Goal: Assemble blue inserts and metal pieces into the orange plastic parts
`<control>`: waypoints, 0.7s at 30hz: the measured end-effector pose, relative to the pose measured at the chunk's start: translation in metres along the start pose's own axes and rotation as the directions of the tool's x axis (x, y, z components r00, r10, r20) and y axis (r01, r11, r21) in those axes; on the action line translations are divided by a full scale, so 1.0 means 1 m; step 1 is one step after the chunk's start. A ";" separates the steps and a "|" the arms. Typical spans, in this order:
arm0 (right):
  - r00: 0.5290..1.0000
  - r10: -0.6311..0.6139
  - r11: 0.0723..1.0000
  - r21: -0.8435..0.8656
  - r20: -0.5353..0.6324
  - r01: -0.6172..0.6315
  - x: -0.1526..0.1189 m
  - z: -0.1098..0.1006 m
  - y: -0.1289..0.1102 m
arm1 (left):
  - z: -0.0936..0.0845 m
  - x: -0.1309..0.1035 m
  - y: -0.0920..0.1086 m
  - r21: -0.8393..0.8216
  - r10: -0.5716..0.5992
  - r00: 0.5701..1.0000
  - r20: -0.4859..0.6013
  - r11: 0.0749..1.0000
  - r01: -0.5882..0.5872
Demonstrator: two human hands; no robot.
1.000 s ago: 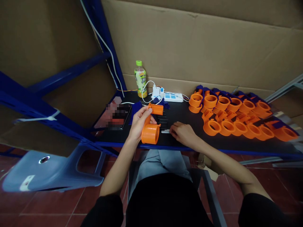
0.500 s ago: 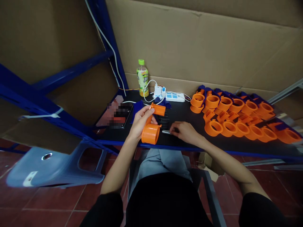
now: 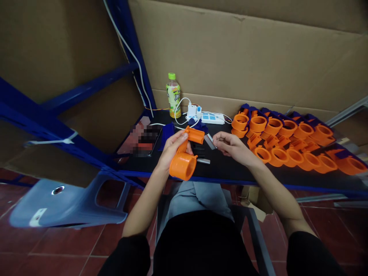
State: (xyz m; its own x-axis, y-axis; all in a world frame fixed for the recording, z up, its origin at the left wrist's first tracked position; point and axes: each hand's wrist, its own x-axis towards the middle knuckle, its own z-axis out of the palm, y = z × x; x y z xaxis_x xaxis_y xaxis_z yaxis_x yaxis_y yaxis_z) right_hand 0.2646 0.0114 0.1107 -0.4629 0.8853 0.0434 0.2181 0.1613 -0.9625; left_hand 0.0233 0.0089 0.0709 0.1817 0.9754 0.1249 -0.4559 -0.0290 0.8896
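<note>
My left hand (image 3: 169, 150) is closed around an orange plastic part (image 3: 184, 165), which has a wide ring at its lower end and a short trough-like arm at the top. The part is held above the front of the black tabletop. To its right, my right hand (image 3: 230, 147) pinches a small flat grey piece (image 3: 211, 142) with a pale, toothed-looking edge; its exact kind is unclear. A short silver metal piece (image 3: 204, 161) lies below on the table. Several slim black pieces (image 3: 198, 148) lie between the hands, partly hidden by the orange part.
Rows of orange ring parts (image 3: 278, 156) with dark blue pieces fill the table's right side. Behind stand a green-capped bottle (image 3: 173, 96) and a power strip (image 3: 212, 117) with white cables. A phone (image 3: 155, 142) and dark blue piece (image 3: 167, 136) lie left. A stool (image 3: 71, 203) stands beside the table.
My right hand has moved up and away from the silver piece, and the grey toothed piece now shows at its fingertips. The orange part in my left hand has tilted slightly.
</note>
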 end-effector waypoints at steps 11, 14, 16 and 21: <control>0.997 0.063 0.994 0.092 -0.034 -0.060 -0.003 0.001 -0.001 | 0.004 -0.004 0.001 0.040 0.057 0.997 0.043 0.997 -0.058; 0.998 -0.037 0.997 -0.062 -0.057 0.034 -0.006 0.001 -0.007 | 0.005 -0.006 0.000 0.075 0.095 0.995 0.044 0.992 -0.098; 0.985 -0.150 0.965 -0.228 -0.086 0.127 -0.009 -0.001 -0.014 | 0.005 -0.008 0.000 0.119 0.109 0.993 0.038 0.987 -0.113; 0.982 -0.189 0.874 -0.459 -0.024 0.157 -0.010 -0.009 -0.030 | 0.007 -0.012 0.000 0.261 0.068 0.997 0.046 0.962 -0.078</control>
State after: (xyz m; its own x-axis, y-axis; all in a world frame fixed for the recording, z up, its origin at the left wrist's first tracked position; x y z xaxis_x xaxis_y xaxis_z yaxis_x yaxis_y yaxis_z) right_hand 0.2706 0.0020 0.1419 -0.4747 0.8493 0.2311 0.5124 0.4801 -0.7120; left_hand 0.0271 -0.0047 0.0726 0.1899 0.9602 0.2050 -0.2255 -0.1606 0.9609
